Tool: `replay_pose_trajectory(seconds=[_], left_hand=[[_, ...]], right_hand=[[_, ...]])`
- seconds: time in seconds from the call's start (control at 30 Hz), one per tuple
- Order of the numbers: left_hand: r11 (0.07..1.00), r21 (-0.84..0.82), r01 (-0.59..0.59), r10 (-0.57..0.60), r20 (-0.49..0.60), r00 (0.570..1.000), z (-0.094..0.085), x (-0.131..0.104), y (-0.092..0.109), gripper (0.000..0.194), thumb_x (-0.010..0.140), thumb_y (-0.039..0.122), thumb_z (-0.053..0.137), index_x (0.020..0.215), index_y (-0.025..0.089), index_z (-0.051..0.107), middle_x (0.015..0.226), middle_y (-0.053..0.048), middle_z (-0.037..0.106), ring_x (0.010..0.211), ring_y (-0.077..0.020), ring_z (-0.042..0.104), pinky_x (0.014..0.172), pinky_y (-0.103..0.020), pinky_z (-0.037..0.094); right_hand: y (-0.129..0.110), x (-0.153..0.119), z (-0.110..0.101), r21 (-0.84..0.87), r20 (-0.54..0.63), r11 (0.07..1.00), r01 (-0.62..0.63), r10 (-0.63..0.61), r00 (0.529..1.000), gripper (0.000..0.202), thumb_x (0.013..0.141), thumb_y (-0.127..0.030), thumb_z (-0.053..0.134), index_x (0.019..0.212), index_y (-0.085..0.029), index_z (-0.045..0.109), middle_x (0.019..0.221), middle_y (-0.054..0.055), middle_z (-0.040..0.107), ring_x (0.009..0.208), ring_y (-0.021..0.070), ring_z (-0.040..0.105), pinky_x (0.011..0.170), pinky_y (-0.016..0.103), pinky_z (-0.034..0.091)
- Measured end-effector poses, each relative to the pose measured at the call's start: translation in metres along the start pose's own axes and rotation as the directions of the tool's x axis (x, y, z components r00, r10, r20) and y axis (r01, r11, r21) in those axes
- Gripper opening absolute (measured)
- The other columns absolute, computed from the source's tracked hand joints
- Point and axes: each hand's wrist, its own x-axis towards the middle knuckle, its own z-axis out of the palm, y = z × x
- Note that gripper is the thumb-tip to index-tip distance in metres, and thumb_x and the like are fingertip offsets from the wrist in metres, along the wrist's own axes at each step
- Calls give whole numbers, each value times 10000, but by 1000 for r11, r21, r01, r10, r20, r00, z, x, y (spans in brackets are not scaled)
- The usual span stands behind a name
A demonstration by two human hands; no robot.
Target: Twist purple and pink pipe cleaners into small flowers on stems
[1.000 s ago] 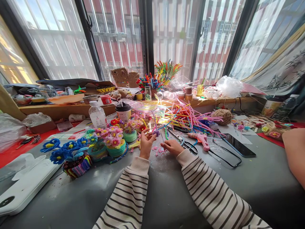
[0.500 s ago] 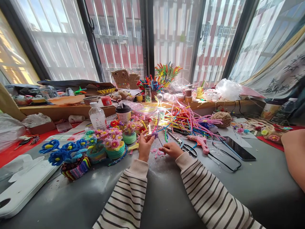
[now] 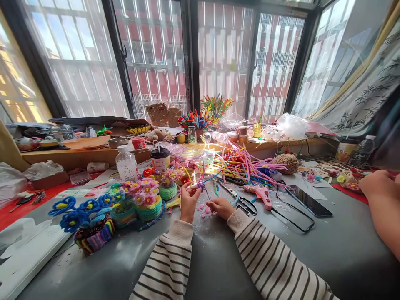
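Observation:
My left hand (image 3: 189,203) is closed, its fingertips pinching a purple pipe cleaner (image 3: 202,186) that is looped at one end, with a strand standing up from it. My right hand (image 3: 222,207) is closed on a thin dark stem (image 3: 208,195), which slants up to the purple loop. Whether stem and loop are one piece is too small to tell. Pink fuzzy scraps (image 3: 204,211) lie on the grey table (image 3: 215,258) between and under the hands. Close by on the right are black-handled scissors (image 3: 246,205) and a pink glue gun (image 3: 265,197).
Pipe-cleaner flowers in pots (image 3: 148,204) stand at left, near a water bottle (image 3: 126,163) and a lidded cup (image 3: 160,158). Loose pipe cleaners (image 3: 250,164) pile up behind the hands. A phone (image 3: 308,201) lies at right, before another person's arm (image 3: 383,208).
The view has tilted up slightly, so things sit lower in the picture. Both hands keep their grip, with the purple loop and dark stem still close together.

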Motion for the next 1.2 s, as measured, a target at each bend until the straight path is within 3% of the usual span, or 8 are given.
replay_pose_trajectory(seconds=[0.17, 0.3, 0.43, 0.6, 0.77, 0.9, 1.07, 1.2], left_hand=[[1000, 11, 8, -8, 1, 1000, 1, 0, 1, 449, 575, 245, 614, 940, 174, 362, 716, -3, 553, 645, -99, 546, 568, -211, 403], [999, -23, 25, -25, 11, 1000, 1, 0, 0, 473, 560, 243, 626, 938, 175, 350, 722, 1, 545, 635, -97, 552, 577, -222, 427], [995, -72, 70, -66, 53, 996, 2, 1, -2, 508, 533, 218, 653, 931, 172, 340, 720, -4, 552, 645, -114, 572, 623, -274, 461], [996, -49, 76, -72, 77, 994, 3, 1, -3, 492, 522, 209, 669, 905, 162, 364, 641, 19, 545, 644, -113, 572, 647, -288, 473], [996, -25, 86, -84, 85, 993, 1, 3, -6, 477, 513, 225, 680, 883, 155, 388, 640, 15, 552, 634, -113, 572, 648, -299, 478], [993, 1, 117, -116, 82, 990, 0, 4, -10, 472, 496, 223, 690, 856, 153, 393, 632, 11, 555, 622, -116, 572, 635, -299, 481], [989, 122, 81, -100, 155, 983, -1, 4, -13, 459, 505, 243, 682, 853, 154, 397, 605, 10, 561, 572, -116, 566, 584, -274, 474], [977, 211, 32, -80, 221, 972, -3, 3, -14, 468, 511, 268, 672, 874, 150, 402, 617, -1, 575, 582, -123, 569, 562, -251, 459]], right_hand=[[2, 2, 0, -51, -50, 999, -18, 15, 999, 488, 785, -453, 338, 497, -134, 569, 492, 4, 539, 504, 81, 482, 516, 176, 325], [2, -1, -11, -169, -124, 979, -110, 90, 988, 416, 769, -424, 394, 555, -144, 617, 506, 7, 575, 490, 79, 492, 498, 175, 316], [5, -6, -26, -366, -205, 903, -226, 159, 966, 235, 728, -367, 480, 693, -215, 656, 672, 20, 638, 625, 113, 544, 516, 189, 313], [12, -6, -33, -459, -286, 811, -363, 251, 925, 213, 695, -343, 525, 764, -192, 659, 755, 82, 638, 718, 164, 564, 546, 214, 338], [16, -5, -36, -327, -215, 877, -352, 294, 931, 118, 663, -247, 564, 657, -167, 652, 595, 45, 630, 620, 139, 577, 526, 194, 368], [13, -5, -37, -245, -271, 911, -332, 265, 925, 157, 713, -218, 508, 797, -143, 619, 642, 40, 638, 572, 111, 577, 554, 193, 403], [2, -4, -29, 132, -235, 989, -67, 97, 967, 270, 703, -332, 507, 871, -133, 578, 679, 42, 632, 567, 119, 581, 464, 193, 438], [-2, -3, -22, 163, -274, 987, 4, 42, 961, 194, 688, -300, 519, 773, -144, 597, 648, 29, 625, 531, 114, 567, 472, 207, 452]])
